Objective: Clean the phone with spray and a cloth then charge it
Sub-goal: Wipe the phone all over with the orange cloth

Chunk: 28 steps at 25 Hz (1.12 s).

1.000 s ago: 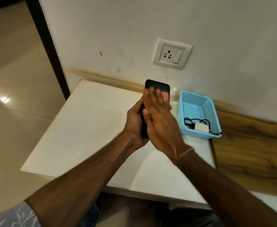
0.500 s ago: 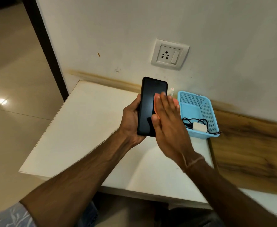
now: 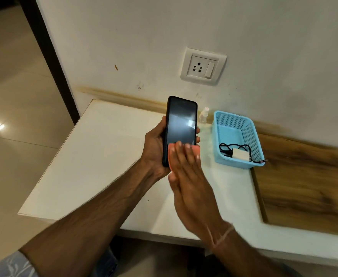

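Observation:
My left hand (image 3: pixel 155 148) grips a black phone (image 3: pixel 181 120) upright above the white table (image 3: pixel 96 156), its dark screen facing me. My right hand (image 3: pixel 192 180), fingers straight and flat, presses a pink cloth (image 3: pixel 196 150) against the lower part of the screen. Only the cloth's edges show around my fingers. A small clear spray bottle (image 3: pixel 204 114) stands on the table by the wall, just right of the phone. A white charger (image 3: pixel 240 154) with a black cable (image 3: pixel 232 146) lies in the blue basket (image 3: pixel 236 118). The wall socket (image 3: pixel 203 66) is above the phone.
The blue basket sits at the table's back right, beside a wooden surface (image 3: pixel 307 182). A dark door frame (image 3: pixel 50 56) and tiled floor (image 3: pixel 14 96) lie to the left. The left half of the table is bare white surface.
My right hand with the cloth has slid down the screen from the phone's top to its lower end. The upper screen now shows uncovered.

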Tool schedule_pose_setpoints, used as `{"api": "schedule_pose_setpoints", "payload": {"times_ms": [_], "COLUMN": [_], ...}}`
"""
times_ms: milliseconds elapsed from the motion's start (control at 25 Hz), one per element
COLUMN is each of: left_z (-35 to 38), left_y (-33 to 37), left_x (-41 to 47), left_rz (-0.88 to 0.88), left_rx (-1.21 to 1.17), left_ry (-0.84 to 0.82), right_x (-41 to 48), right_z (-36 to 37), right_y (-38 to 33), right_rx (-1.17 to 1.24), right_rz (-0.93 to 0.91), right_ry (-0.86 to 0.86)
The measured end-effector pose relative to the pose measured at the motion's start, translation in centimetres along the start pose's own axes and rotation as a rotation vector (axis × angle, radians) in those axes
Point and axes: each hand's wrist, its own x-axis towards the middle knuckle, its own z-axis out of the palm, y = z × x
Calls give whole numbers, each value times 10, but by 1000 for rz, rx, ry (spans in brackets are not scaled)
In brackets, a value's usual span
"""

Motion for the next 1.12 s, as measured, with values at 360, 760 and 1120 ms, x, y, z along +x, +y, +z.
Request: {"api": "schedule_pose_setpoints", "payload": {"times_ms": [360, 760, 1120], "left_z": [-3, -9, -6], "left_y": [-9, -12, -5], "left_x": [6, 0, 3], "left_rz": [-5, 130, 54], "left_rx": [-52, -45, 17], "left_ry": [-17, -26, 82], "right_x": [61, 88, 44], "right_z": [-15, -20, -25], "right_y": [4, -6, 21], "right_rx": [-7, -92, -112], "right_rz": [18, 57, -10], "right_ry": [42, 60, -5]}}
